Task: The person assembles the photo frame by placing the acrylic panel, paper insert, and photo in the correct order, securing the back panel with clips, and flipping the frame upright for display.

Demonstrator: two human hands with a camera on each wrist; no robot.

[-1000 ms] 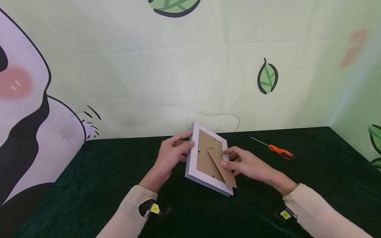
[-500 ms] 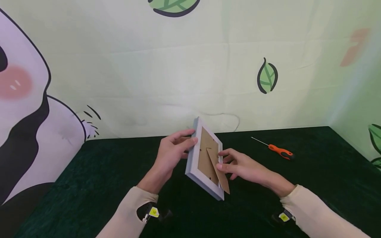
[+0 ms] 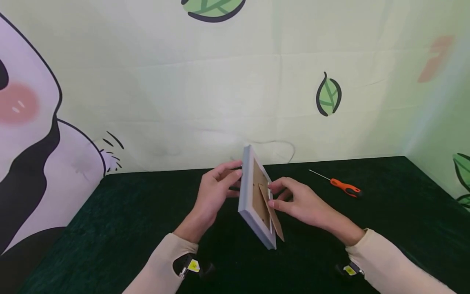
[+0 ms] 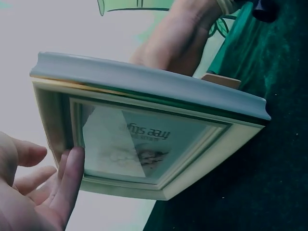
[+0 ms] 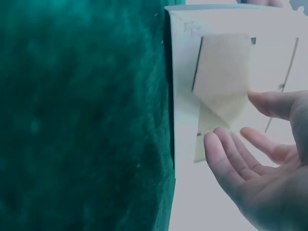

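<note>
**Cream sleeves, black wrist mounts**

The person wears long cream sleeves on both arms. Each sleeve has a black device strapped at the wrist, bearing a small yellow label. The left hand (image 3: 214, 192) and right hand (image 3: 302, 202) are bare.

Staged recording booth: cartoon panda backdrop (image 3: 33, 122), green velvet table (image 3: 110, 228)
</note>
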